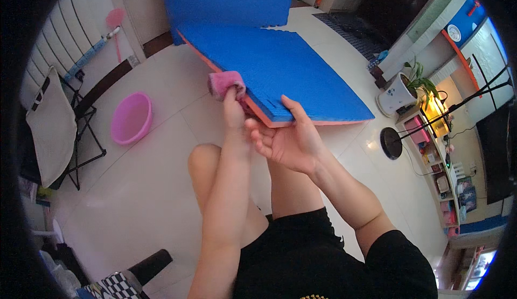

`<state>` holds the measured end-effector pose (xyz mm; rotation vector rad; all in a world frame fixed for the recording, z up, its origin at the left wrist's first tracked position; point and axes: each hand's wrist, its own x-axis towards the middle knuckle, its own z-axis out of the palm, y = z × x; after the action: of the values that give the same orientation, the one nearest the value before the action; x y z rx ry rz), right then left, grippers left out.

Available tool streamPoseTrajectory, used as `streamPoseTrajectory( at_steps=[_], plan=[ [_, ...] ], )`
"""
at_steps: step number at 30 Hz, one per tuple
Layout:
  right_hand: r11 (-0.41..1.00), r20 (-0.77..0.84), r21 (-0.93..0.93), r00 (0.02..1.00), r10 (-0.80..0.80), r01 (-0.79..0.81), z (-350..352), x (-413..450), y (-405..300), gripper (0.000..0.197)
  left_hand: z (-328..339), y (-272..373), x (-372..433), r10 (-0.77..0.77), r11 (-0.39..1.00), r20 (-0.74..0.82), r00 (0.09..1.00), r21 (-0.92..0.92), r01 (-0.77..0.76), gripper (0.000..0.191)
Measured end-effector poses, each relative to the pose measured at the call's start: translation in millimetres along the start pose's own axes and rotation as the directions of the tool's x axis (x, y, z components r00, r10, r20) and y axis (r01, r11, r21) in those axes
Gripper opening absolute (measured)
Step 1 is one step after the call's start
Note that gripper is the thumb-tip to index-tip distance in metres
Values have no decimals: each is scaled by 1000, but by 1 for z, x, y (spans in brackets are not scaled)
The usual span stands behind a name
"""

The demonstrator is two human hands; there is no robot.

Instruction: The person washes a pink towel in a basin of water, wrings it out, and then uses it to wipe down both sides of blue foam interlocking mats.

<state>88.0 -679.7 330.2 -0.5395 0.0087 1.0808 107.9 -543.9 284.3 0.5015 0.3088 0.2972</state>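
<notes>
A thick blue foam mat [274, 69] with a red-orange underside lies tilted before me, its near corner raised toward me. My left hand [235, 109] holds a pink cloth [226, 83] against the mat's left edge. My right hand [288, 137] grips the near corner, thumb on the blue top and the palm turned up below; its other fingers are curled beneath the corner. Behind, another blue mat panel [228, 0] stands upright.
A pink plastic basin [132, 119] stands on the tiled floor at left, near a folding chair [54, 129]. At right are a potted plant [398, 93], a round black stand base [391, 143] and a low shelf [444, 186]. A dark doormat [343, 32] lies at the back.
</notes>
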Motion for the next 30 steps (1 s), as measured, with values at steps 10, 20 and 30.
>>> streamPoseTrajectory(
  at_steps=[10, 20, 30],
  plan=[
    [55, 361, -891, 778, -514, 450, -13, -52, -14, 40, -11, 31, 0, 278, 953, -22, 960, -123, -278, 28],
    [-691, 481, -717, 651, -588, -95, -131, 5, -59, 68, -49, 34, 15, 317, 941, 337, 887, -230, -249, 33],
    [-729, 561, -685, 633, -533, -7, -80, -7, -72, 51, -19, 69, -7, 367, 922, 100, 925, 90, -376, 51]
  ],
)
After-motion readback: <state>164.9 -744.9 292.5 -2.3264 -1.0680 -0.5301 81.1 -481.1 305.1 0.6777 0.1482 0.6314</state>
